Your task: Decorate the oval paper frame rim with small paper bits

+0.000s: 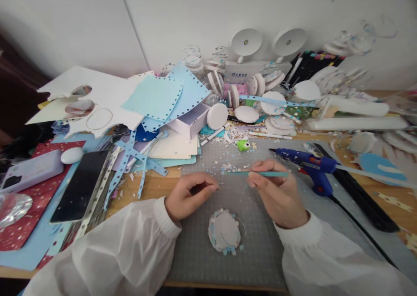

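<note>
My right hand (276,191) is closed around a pair of slim teal tweezers (236,172), whose tip points left over a scatter of tiny paper pieces (228,167). Thumb and forefinger of my left hand (192,194) are pinched together just left of the tweezers' tip; anything between them is too small to make out. Below both hands, on the grey cutting mat (195,261), lies a round white disc (224,228) edged with small blue and white stars. Neither hand touches it.
A blue glue gun (304,159) with its cord lies on the right, beside a long black tool (361,191). At the left are a phone (81,185) and paper strips (125,165). Punched blue sheets (156,96), white discs (246,113) and a green frog figure (243,145) stand behind.
</note>
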`<action>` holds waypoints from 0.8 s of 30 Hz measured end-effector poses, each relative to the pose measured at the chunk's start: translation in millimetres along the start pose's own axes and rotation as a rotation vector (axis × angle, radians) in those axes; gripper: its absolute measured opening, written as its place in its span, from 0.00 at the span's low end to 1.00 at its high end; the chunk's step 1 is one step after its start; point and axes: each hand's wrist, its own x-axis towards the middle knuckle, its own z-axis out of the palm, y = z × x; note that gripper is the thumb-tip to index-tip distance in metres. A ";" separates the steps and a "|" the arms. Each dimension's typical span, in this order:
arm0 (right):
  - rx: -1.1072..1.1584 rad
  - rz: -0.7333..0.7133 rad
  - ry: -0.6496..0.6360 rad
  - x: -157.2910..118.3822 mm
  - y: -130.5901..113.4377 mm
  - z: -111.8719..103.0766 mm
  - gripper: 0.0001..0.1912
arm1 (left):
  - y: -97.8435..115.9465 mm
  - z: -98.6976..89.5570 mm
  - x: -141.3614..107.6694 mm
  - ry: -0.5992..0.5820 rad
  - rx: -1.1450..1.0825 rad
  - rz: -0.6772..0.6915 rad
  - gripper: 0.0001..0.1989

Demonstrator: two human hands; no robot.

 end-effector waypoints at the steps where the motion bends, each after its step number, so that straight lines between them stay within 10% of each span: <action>1: -0.023 -0.042 0.021 0.1 -1.9 -0.3 0.05 | 0.4 -0.5 -0.2 -0.003 -0.011 -0.011 0.14; 5: -0.334 -0.346 0.023 -6.7 -15.4 2.4 0.09 | 2.8 -3.0 -0.6 -0.019 -0.111 -0.059 0.19; 13: -0.862 -0.978 -0.505 -17.2 -34.3 28.4 0.12 | -3.7 3.5 -5.0 -0.010 -0.573 -0.265 0.23; 20: -0.829 -0.702 -0.449 -29.4 -49.8 25.2 0.10 | 0.8 6.8 -2.6 0.155 -0.653 -0.356 0.22; 24: -0.847 -0.480 -0.096 -49.0 -58.0 -9.2 0.08 | -1.8 6.7 0.7 0.283 -0.638 -0.357 0.17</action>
